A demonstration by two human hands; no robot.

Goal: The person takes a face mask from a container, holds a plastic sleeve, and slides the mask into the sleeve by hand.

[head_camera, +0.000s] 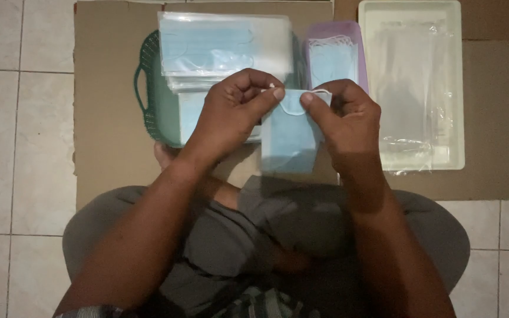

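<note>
A sheet of brown cardboard (110, 118) covers the tiled floor (7, 118) in front of the seated person. At the far left of the cardboard stands a green plastic basket (148, 88). A stack of clear-bagged blue face masks (225, 47) lies in it and overhangs its far rim. Just right of the basket stands a purple tray (357, 50) with loose blue face masks (331, 59) inside. Farther right, a white rectangular tray (455, 88) holds a pile of empty clear plastic bags (410, 88).

The left hand (231, 115) is raised in front of the basket and hides the basket's near right part. Its thumb and forefinger are pinched onto the upper left edge of a folded blue face mask (290, 138), near the white ear loop (322, 92).

The folded mask hangs between both hands, at the scene centre, above the near edge of the cardboard and the person's crossed legs in grey trousers (266, 235).

The right hand (349, 118) is closed on the upper right edge of the same mask, thumb at the front, fingers curled behind. It covers the near end of the purple tray.
</note>
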